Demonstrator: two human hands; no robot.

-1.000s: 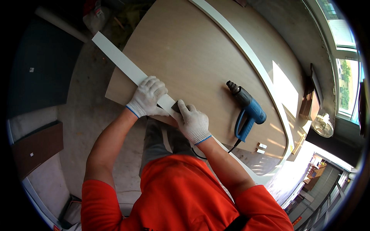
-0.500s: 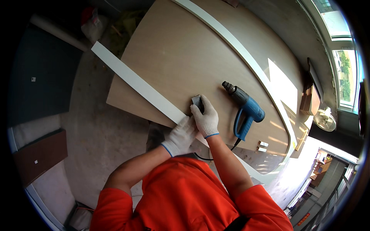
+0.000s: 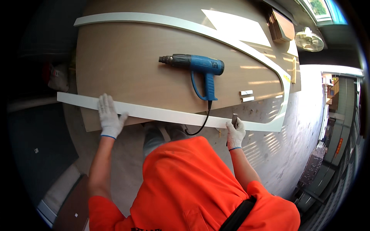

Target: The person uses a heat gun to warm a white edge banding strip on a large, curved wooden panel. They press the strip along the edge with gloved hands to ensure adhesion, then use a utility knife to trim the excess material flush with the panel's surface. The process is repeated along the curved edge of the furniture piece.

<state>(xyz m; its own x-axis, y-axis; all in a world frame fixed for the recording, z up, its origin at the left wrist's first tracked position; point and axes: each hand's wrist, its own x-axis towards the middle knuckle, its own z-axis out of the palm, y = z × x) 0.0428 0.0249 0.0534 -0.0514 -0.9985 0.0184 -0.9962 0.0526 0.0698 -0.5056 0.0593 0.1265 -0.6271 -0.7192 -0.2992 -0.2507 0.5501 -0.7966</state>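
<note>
**Hands on edge strip at panel's near edge**

Left hand (image 3: 109,116), in a white knit glove, lies flat and open on the long white edge-banding strip (image 3: 154,112) at centre left, fingers spread, gripping nothing. Right hand (image 3: 235,133), also gloved, is closed around a small dark flat tool (image 3: 234,118) at the strip's right end, lower centre right. The strip runs along the near edge of the large curved tan wood panel (image 3: 127,65), overhanging it at the left.

A blue heat gun (image 3: 198,67) lies on the panel at upper centre — its black cord (image 3: 200,125) crosses the strip between the hands.

Risks, as judged: the cord could snag or lift the strip; the unsupported left end could sag and shift alignment — the tool could then gouge the edge.
</note>
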